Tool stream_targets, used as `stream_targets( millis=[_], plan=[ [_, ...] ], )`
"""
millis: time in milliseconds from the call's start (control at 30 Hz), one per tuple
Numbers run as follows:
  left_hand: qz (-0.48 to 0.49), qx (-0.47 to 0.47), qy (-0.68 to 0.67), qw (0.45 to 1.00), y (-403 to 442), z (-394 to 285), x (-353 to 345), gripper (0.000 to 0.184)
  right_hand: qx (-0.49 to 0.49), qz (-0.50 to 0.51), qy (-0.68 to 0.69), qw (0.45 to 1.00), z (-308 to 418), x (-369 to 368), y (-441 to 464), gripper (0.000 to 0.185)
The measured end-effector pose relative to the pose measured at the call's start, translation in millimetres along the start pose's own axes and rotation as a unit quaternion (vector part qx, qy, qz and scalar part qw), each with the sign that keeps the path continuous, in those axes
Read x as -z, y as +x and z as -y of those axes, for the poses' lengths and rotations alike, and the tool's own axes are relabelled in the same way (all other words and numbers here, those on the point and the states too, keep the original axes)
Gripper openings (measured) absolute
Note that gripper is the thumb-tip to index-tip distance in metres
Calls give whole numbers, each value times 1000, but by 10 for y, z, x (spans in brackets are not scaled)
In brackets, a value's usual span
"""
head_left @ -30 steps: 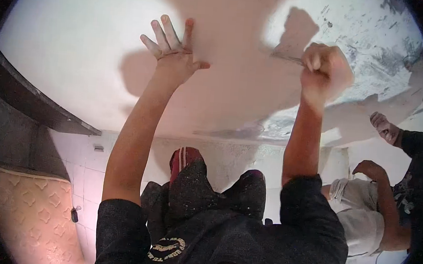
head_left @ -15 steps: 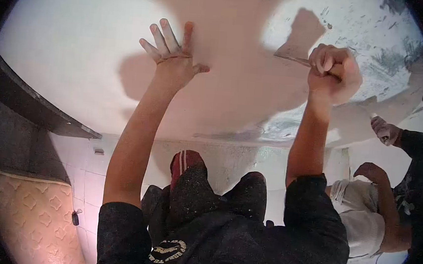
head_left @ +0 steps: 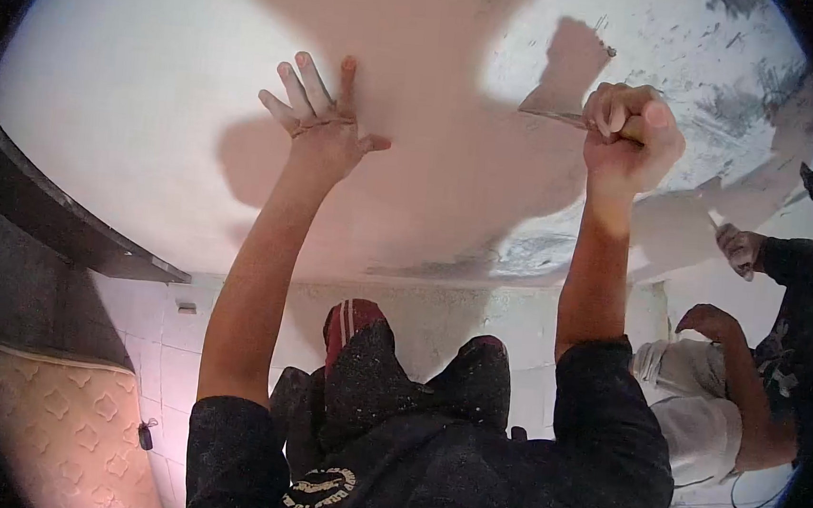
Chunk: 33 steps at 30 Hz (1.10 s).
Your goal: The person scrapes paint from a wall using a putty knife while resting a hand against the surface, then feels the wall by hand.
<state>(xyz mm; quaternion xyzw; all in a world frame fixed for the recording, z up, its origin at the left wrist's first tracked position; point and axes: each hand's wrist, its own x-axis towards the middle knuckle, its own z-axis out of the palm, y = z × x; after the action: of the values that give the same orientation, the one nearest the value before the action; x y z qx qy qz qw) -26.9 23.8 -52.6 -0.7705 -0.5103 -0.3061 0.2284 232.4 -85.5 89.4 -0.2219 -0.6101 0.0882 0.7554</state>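
With fingers spread wide, my left hand point(head_left: 325, 133) lies against the pale wall point(head_left: 131, 118), holding nothing. My right hand point(head_left: 631, 133) is wrapped round the handle of a putty knife point(head_left: 553, 115). Its thin blade points left and seems to meet the wall; exact contact is hard to tell. Dark scuffs and patchy marks point(head_left: 742, 113) cover the wall to the right of my right hand, while the part around my left hand looks smooth and even. Shadows of both arms fall across the surface.
At the right, a co-worker's hand point(head_left: 739, 250) holds another scraper-like tool against the wall. A second person in a white shirt point(head_left: 695, 410) is close to my right elbow. A dark ledge point(head_left: 67, 203) runs along the left, above a patterned mattress point(head_left: 68, 428) leaning on tiles.
The view has shifted slightly, so the scene sits a little lower and to the left. My right hand still grips the putty knife, and my left hand stays spread on the wall.
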Motion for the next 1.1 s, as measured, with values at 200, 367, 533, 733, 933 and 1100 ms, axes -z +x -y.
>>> stream_targets(
  millis=[200, 367, 533, 733, 933, 1100],
  plan=[
    [48, 23, 4, 999, 24, -42, 99, 127, 12, 18, -24, 999, -144, 57, -106, 38],
    [36, 17, -3, 999, 64, 9, 43, 126, 55, 98, 167, 980, 254, 153, -36, 47],
    [74, 36, 0, 997, 28, -52, 163, 127, 54, 39, -20, 998, 12, 110, -67, 41],
    [15, 36, -36, 999, 42, -46, 116, 129, 6, -11, -8, 1000, -48, 120, -51, 47],
    [16, 27, -38, 999, -19, -49, 114, 127, 15, 2, 10, 1000, -91, 154, -60, 47],
    [177, 79, 35, 980, 135, -157, 434, 122, 17, 13, 154, 988, -36, 400, -66, 41]
  ],
)
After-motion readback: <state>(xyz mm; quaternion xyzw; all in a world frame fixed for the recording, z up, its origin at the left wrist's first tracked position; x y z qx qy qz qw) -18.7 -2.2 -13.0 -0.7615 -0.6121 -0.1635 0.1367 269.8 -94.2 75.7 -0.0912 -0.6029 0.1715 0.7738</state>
